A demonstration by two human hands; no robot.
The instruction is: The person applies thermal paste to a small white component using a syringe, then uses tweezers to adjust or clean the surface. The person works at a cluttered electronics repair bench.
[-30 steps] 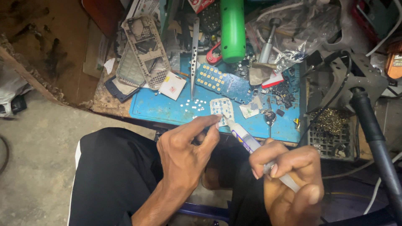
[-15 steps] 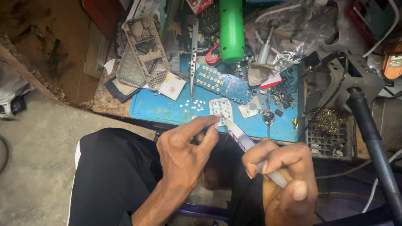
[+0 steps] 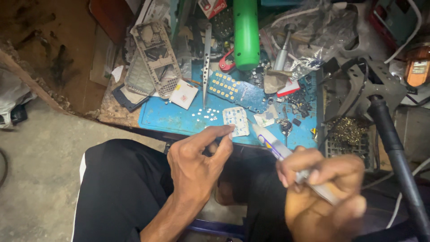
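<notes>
The left hand (image 3: 197, 163) pinches the near edge of a white keypad sheet (image 3: 236, 121) on the blue mat (image 3: 165, 118), while the right hand (image 3: 320, 192) is clamped on a white pen tool (image 3: 273, 144) just right of it.

a worn wooden workbench (image 3: 112, 117) carried a blue rubber work mat (image 3: 165, 118); on the mat lay a white keypad sheet (image 3: 236, 121), a blue circuit board (image 3: 235, 89) and long steel tweezers (image 3: 206, 62).

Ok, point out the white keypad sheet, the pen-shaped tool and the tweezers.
white keypad sheet (image 3: 236, 121), head view, middle of the sheet.
pen-shaped tool (image 3: 274, 145), head view, shaft ahead of the right hand.
tweezers (image 3: 206, 67), head view, mid-length of the arms.
</notes>
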